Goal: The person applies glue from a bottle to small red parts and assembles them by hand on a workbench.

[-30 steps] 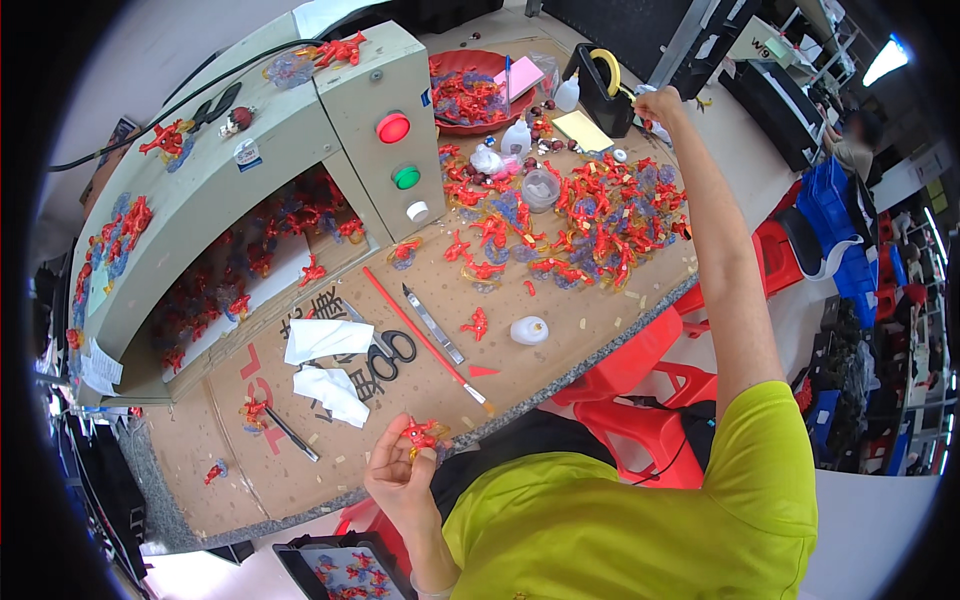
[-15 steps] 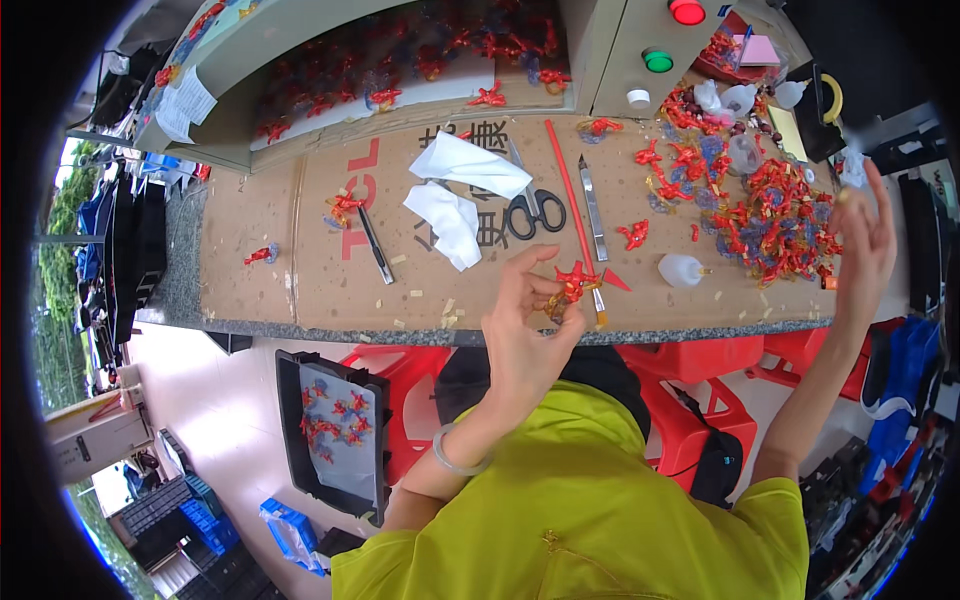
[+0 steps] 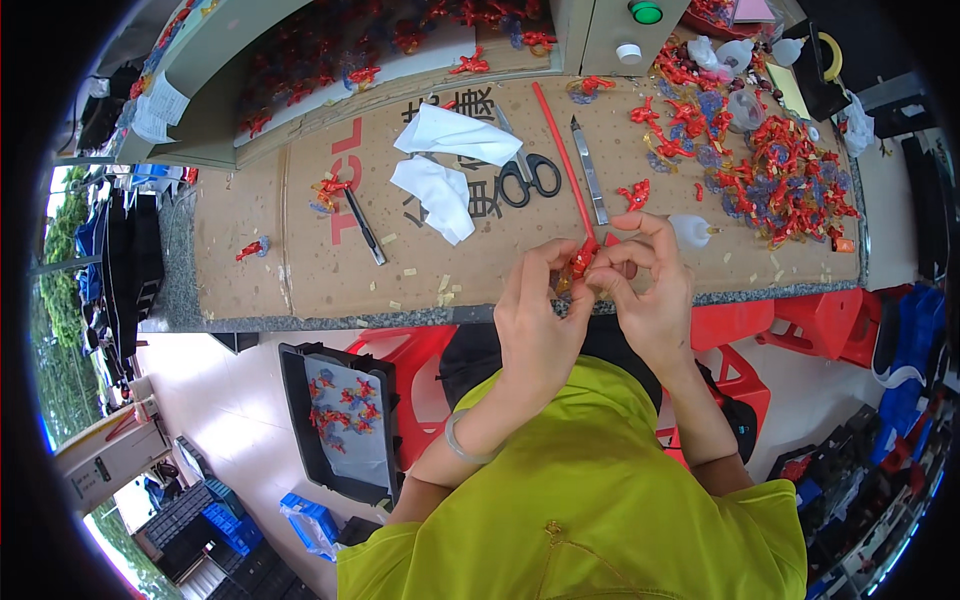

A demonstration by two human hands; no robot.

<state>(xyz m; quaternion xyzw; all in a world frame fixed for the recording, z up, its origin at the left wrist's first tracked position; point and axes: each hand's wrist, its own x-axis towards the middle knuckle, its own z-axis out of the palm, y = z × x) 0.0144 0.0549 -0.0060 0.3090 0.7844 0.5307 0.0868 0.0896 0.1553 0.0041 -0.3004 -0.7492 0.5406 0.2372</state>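
A small red figurine [image 3: 583,260] is pinched between the fingertips of both my hands, just above the table's front edge. My left hand [image 3: 540,325] closes on it from the left, thumb and index finger together. From the right, my right hand [image 3: 652,300] meets it with curled fingers, which partly hide the figurine. Just beyond lie a red stick [image 3: 562,150] and a slim metal tool [image 3: 588,170]. A soft white bottle with a nozzle [image 3: 688,231] lies behind my right hand. Another red figurine [image 3: 634,196] sits beyond the fingertips.
Black-handled scissors [image 3: 528,181] and white paper-like pieces [image 3: 440,200] lie mid-table. A slim dark tool [image 3: 364,228] is farther left. Many red-and-blue figurines are heaped in a pile [image 3: 780,180] on the right. Below the edge stands a black tray [image 3: 300,410] bearing more figurines.
My right hand has come down and left from the far right, beside the pile, to the figurine in my left hand, and now grips it too. The view has shifted slightly.
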